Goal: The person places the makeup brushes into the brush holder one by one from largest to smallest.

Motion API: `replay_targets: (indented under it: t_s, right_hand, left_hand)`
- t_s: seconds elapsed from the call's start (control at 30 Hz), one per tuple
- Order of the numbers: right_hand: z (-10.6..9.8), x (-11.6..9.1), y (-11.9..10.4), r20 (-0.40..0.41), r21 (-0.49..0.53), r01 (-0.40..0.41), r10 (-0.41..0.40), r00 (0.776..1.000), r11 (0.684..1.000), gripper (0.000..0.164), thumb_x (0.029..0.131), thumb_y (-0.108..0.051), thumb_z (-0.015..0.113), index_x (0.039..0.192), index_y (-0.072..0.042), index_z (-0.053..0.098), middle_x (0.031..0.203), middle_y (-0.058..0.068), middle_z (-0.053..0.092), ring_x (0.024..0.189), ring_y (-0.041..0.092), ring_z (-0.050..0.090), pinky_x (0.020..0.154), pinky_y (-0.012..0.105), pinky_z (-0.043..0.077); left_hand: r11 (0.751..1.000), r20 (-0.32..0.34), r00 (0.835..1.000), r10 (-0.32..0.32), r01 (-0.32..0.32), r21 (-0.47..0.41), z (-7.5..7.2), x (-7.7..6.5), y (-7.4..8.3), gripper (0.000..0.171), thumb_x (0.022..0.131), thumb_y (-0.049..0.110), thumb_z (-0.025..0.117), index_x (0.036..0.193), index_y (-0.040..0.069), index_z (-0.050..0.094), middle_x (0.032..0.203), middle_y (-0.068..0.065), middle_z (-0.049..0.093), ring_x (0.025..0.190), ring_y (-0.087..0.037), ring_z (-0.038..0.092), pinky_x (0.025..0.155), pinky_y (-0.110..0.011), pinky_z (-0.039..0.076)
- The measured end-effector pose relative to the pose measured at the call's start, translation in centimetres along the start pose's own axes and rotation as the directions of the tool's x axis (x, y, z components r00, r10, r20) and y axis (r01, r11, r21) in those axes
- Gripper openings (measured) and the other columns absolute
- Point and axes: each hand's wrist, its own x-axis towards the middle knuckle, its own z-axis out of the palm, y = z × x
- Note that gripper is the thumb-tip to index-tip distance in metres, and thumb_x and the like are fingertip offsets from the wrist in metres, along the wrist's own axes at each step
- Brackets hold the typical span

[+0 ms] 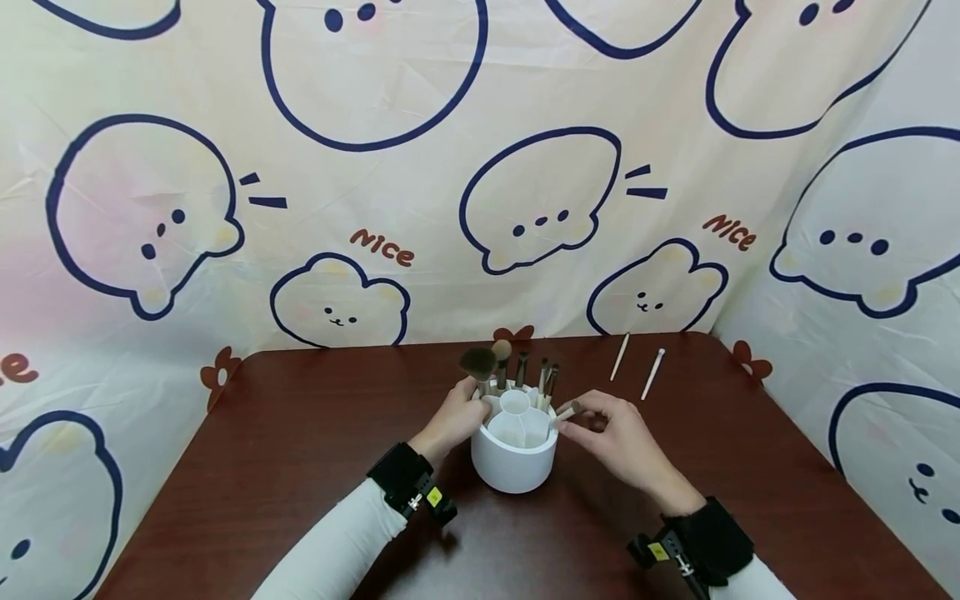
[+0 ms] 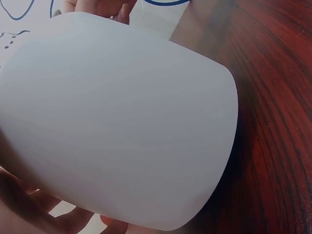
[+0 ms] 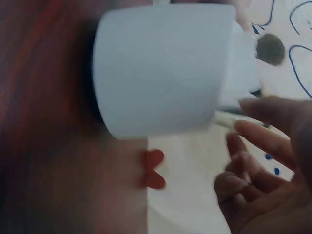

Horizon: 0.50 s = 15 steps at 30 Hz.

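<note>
A white round makeup brush holder with inner compartments stands on the table. My left hand grips its left side, the thumb near the rim; the holder's smooth wall fills most of the left wrist view. Several makeup brushes stand bristles-up in the back compartments, among them a large fluffy one. At the right rim my right hand pinches a small makeup brush, tilted, its lower end at the holder's edge. The right wrist view shows thumb and index finger close beside the holder's top.
Two slim pale brushes lie on the dark wood table near its back right: one thin brush and one white-tipped brush. A cartoon-printed cloth hangs behind the table and along its sides.
</note>
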Motion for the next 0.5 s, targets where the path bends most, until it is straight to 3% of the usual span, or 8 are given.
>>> replay_targets:
  t_s: [0.2, 0.33, 0.5]
  right_hand:
    - [-2.8, 0.2, 1.9, 0.072, -0.112, -0.020, 0.029, 0.997, 0.994, 0.018, 0.093, -0.012, 0.075, 0.110, -0.012, 0.074, 0.101, 0.001, 0.070, 0.085, 0.014, 0.061, 0.070, 0.028, 0.051]
    - [-5.2, 1.3, 5.7, 0.066, -0.215, -0.119, 0.136, 0.988, 0.969, 0.021, 0.097, -0.012, 0.069, 0.116, -0.006, 0.071, 0.101, 0.005, 0.070, 0.085, 0.018, 0.062, 0.069, 0.032, 0.050]
    - [-7.5, 4.1, 11.2, 0.025, -0.322, -0.266, 0.289, 0.957, 0.909, 0.031, 0.100, -0.013, 0.063, 0.124, 0.005, 0.063, 0.104, 0.018, 0.068, 0.088, 0.029, 0.062, 0.070, 0.040, 0.049]
  left_hand:
    - [1.000, -0.003, 1.000, -0.006, 0.006, -0.001, 0.0, 0.0, 0.1, 0.067, 0.088, 0.004, 0.047, 0.154, 0.001, 0.039, 0.158, -0.019, 0.041, 0.139, -0.033, 0.040, 0.117, -0.058, 0.029]
    - [1.000, -0.004, 1.000, -0.009, 0.009, -0.004, 0.0, 0.0, 0.1, 0.067, 0.088, 0.004, 0.047, 0.154, 0.002, 0.039, 0.158, -0.019, 0.041, 0.138, -0.032, 0.040, 0.116, -0.057, 0.029]
    - [1.000, -0.004, 1.000, -0.012, 0.012, 0.004, 0.0, 0.1, 0.0, 0.070, 0.086, 0.003, 0.048, 0.155, 0.000, 0.037, 0.158, -0.019, 0.041, 0.135, -0.030, 0.041, 0.111, -0.052, 0.033]
